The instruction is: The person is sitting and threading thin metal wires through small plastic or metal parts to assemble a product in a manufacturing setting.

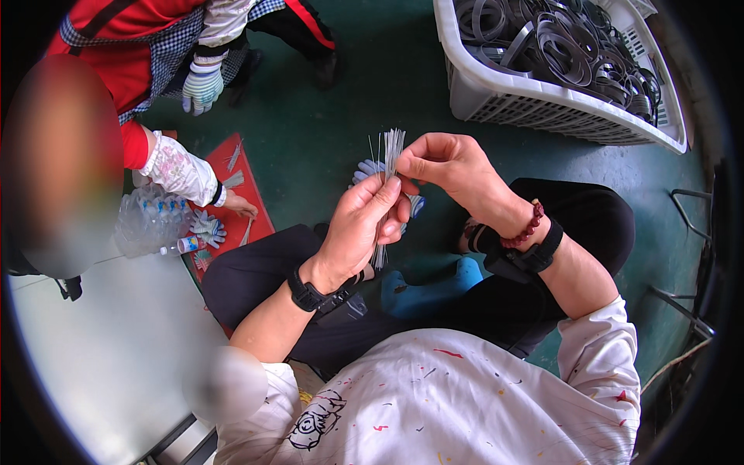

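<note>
My left hand (356,229) is closed round a bundle of thin, straight silvery wires (394,147), held nearly upright in front of me. The wires fan slightly at the top, where a couple stand apart on the left, and their lower ends stick out below my fingers. Close against the bundle's upper right side, my right hand (457,167) is closed in a pinch. Whatever is between its fingertips is too small to make out. Behind the bundle, a striped work glove (368,170) is partly hidden by my left hand.
A white plastic basket (535,105) full of coiled dark strips stands at the far right. To the left, a co-worker's bare hand (242,205) reaches over a red board (260,221) with loose wires. Clear bottles (147,221) stand beside it. Something blue (430,294) lies between my legs.
</note>
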